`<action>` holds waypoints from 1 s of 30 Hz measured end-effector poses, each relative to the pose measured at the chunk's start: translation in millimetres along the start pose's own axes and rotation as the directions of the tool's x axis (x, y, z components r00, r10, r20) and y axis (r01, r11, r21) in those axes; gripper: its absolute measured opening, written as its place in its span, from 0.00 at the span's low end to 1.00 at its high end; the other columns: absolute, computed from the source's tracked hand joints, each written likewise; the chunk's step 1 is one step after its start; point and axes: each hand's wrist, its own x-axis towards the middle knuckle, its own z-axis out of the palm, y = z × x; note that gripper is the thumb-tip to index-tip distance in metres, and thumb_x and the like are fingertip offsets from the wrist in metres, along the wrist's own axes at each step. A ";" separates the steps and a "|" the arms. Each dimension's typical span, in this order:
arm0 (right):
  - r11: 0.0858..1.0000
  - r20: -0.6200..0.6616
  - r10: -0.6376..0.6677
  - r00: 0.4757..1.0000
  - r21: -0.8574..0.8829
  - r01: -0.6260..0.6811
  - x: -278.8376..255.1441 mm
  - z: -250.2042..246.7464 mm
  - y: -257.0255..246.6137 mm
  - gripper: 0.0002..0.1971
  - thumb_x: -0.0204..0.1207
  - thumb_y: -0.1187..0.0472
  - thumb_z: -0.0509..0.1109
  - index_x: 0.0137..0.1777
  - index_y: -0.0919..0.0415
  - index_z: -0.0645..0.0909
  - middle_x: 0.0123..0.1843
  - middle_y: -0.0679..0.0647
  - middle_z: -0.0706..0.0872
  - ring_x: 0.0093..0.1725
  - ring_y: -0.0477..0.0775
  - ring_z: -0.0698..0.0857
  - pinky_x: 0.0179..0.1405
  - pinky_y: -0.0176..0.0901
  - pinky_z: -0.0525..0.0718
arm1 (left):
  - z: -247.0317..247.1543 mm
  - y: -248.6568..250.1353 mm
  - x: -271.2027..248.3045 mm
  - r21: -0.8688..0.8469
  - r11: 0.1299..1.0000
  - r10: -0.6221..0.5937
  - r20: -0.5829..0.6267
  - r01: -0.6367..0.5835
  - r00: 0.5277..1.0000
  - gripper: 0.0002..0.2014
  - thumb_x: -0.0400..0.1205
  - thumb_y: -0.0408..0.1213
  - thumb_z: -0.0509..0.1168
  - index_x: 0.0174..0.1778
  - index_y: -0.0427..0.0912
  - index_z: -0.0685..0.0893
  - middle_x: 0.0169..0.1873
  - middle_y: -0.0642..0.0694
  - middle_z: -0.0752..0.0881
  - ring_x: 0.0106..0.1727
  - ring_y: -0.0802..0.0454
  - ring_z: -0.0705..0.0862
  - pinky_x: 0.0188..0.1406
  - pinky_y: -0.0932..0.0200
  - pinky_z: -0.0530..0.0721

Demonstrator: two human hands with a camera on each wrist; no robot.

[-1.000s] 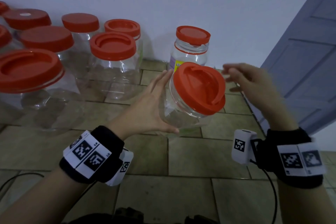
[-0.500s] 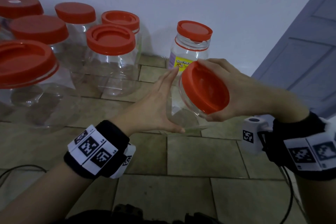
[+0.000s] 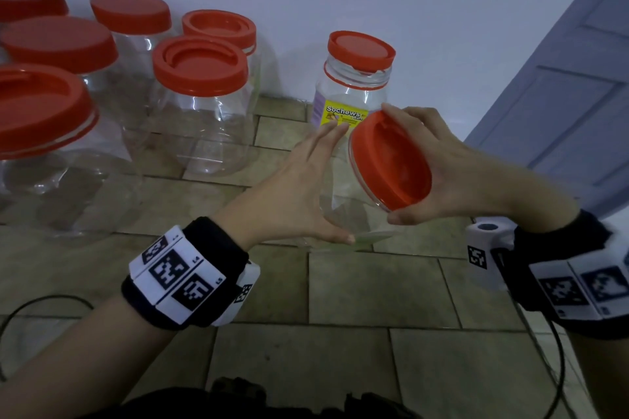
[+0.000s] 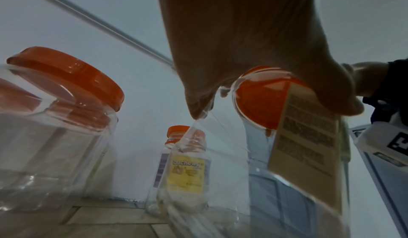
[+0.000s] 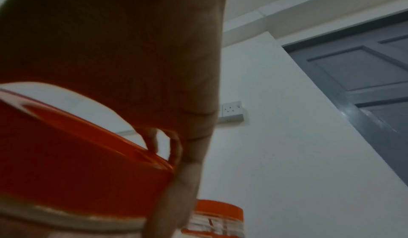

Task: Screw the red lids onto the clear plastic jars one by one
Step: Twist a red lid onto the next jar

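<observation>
A clear plastic jar (image 3: 340, 211) is held tilted just above the tiled floor, its mouth turned to the right. My left hand (image 3: 343, 184) grips its body, fingers along the far side and thumb under the near side. The left wrist view shows my thumb (image 4: 344, 102) pressed on the jar's paper label (image 4: 304, 154). A red lid (image 3: 384, 153) sits on the jar's mouth. My right hand (image 3: 405, 163) grips this lid round its rim, fingers over the top and thumb at the bottom. Up close, the lid (image 5: 77, 154) fills the right wrist view.
Several clear jars with red lids (image 3: 200, 105) stand at the left along the white wall. A smaller jar with a yellow Sochews label (image 3: 350, 92) stands just behind my hands. A blue-grey door (image 3: 561, 95) is at the right. Black cables (image 3: 558, 367) lie on the floor.
One second ago my right hand hovered apart from the lid. It has since closed round the rim, and the jar's mouth has tipped further to the right.
</observation>
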 end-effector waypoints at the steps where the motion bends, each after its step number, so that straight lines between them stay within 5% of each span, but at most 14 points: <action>1: 0.998 -0.013 0.064 0.998 -0.013 -0.064 -0.6 1.9 -4.2 0.63 0.47 0.20 0.67 0.79 0.37 0.37 0.75 0.40 0.52 0.73 0.53 0.64 0.66 0.53 0.76 | 1.0 0.9 0.1 0.008 1.000 -0.005 -0.005 0.005 1.000 0.66 0.56 0.57 0.80 0.81 0.45 0.44 0.81 0.50 0.49 0.81 0.60 0.47 0.78 0.64 0.51; 4: 0.978 -0.006 0.192 0.981 -0.084 -0.192 -3.5 2.6 -14.3 0.62 0.45 0.19 0.60 0.79 0.40 0.37 0.77 0.47 0.55 0.73 0.56 0.66 0.63 0.50 0.73 | 0.6 3.0 0.9 0.037 0.999 0.007 -0.007 -0.007 1.000 0.65 0.56 0.56 0.80 0.81 0.43 0.45 0.80 0.48 0.50 0.80 0.59 0.48 0.77 0.67 0.49; 6: 0.975 0.101 0.213 0.972 -0.087 -0.205 -8.0 -5.5 -13.2 0.65 0.43 0.22 0.63 0.77 0.37 0.29 0.80 0.42 0.46 0.78 0.53 0.57 0.71 0.51 0.68 | -1.2 4.1 2.3 0.046 0.999 0.015 0.011 -0.016 1.000 0.65 0.56 0.57 0.79 0.81 0.43 0.46 0.80 0.48 0.51 0.80 0.59 0.48 0.77 0.67 0.50; 9: 0.998 0.200 0.056 0.978 -0.034 -0.050 -13.0 -21.7 -11.9 0.65 0.46 0.28 0.75 0.72 0.25 0.26 0.77 0.29 0.33 0.81 0.49 0.46 0.76 0.53 0.63 | -3.2 4.4 3.6 0.055 0.998 0.004 0.044 -0.007 0.999 0.65 0.56 0.55 0.81 0.81 0.43 0.45 0.81 0.48 0.50 0.81 0.58 0.49 0.77 0.64 0.52; 12: 0.999 0.166 -0.004 0.986 -0.032 0.010 -10.8 -21.9 -16.1 0.63 0.46 0.31 0.76 0.74 0.25 0.34 0.74 0.26 0.43 0.77 0.51 0.55 0.71 0.55 0.70 | -2.3 4.8 2.9 0.055 0.998 0.008 0.035 -0.010 0.999 0.65 0.56 0.55 0.81 0.81 0.43 0.45 0.81 0.48 0.50 0.81 0.57 0.49 0.78 0.64 0.52; 15: 0.989 0.101 0.140 0.985 -0.054 -0.135 -6.2 -15.6 -17.4 0.65 0.44 0.23 0.73 0.77 0.34 0.37 0.72 0.36 0.52 0.73 0.52 0.59 0.67 0.51 0.72 | 1.3 7.4 2.3 0.080 0.996 0.031 0.021 -0.033 0.999 0.65 0.56 0.56 0.80 0.81 0.43 0.46 0.81 0.47 0.51 0.81 0.56 0.49 0.77 0.64 0.51; 19: 0.944 0.101 0.329 0.939 -0.013 -0.330 -7.6 -15.0 -22.9 0.59 0.46 0.21 0.57 0.80 0.38 0.39 0.77 0.50 0.58 0.76 0.56 0.62 0.65 0.50 0.67 | 2.3 8.8 3.3 0.088 0.995 0.035 0.040 -0.038 0.999 0.65 0.56 0.57 0.79 0.81 0.45 0.44 0.81 0.47 0.49 0.81 0.57 0.47 0.76 0.64 0.51; 21: 0.968 0.140 0.246 0.959 0.003 -0.249 -11.3 -20.2 -20.8 0.61 0.45 0.24 0.63 0.79 0.36 0.35 0.79 0.41 0.51 0.78 0.51 0.58 0.69 0.44 0.65 | 2.1 7.9 3.4 0.077 0.996 0.040 0.039 -0.043 0.998 0.65 0.56 0.56 0.80 0.81 0.45 0.44 0.81 0.48 0.49 0.81 0.57 0.48 0.77 0.63 0.52; 24: 0.997 0.175 0.020 0.984 0.076 -0.033 -15.0 -31.1 -20.5 0.60 0.45 0.34 0.73 0.74 0.28 0.37 0.70 0.26 0.49 0.73 0.39 0.57 0.64 0.24 0.64 | 2.0 8.1 2.8 0.061 0.997 0.037 0.045 -0.040 0.998 0.65 0.57 0.56 0.80 0.81 0.46 0.44 0.81 0.48 0.49 0.81 0.57 0.48 0.78 0.61 0.53; 26: 0.996 0.172 0.023 0.985 0.085 -0.038 -13.8 -29.8 -18.9 0.57 0.45 0.33 0.72 0.74 0.27 0.43 0.67 0.28 0.53 0.72 0.42 0.62 0.64 0.31 0.69 | 2.3 7.4 2.8 0.063 0.997 0.042 0.041 -0.044 0.998 0.66 0.56 0.57 0.81 0.81 0.45 0.44 0.81 0.47 0.49 0.81 0.56 0.48 0.78 0.60 0.53; 30: 0.967 0.066 0.246 0.967 0.056 -0.250 -7.6 -15.5 -17.1 0.54 0.48 0.23 0.60 0.78 0.37 0.49 0.70 0.48 0.66 0.70 0.53 0.68 0.64 0.48 0.70 | 2.9 9.3 2.7 0.053 0.998 0.032 0.033 -0.034 0.999 0.65 0.56 0.54 0.81 0.81 0.45 0.45 0.81 0.47 0.50 0.81 0.56 0.49 0.77 0.61 0.54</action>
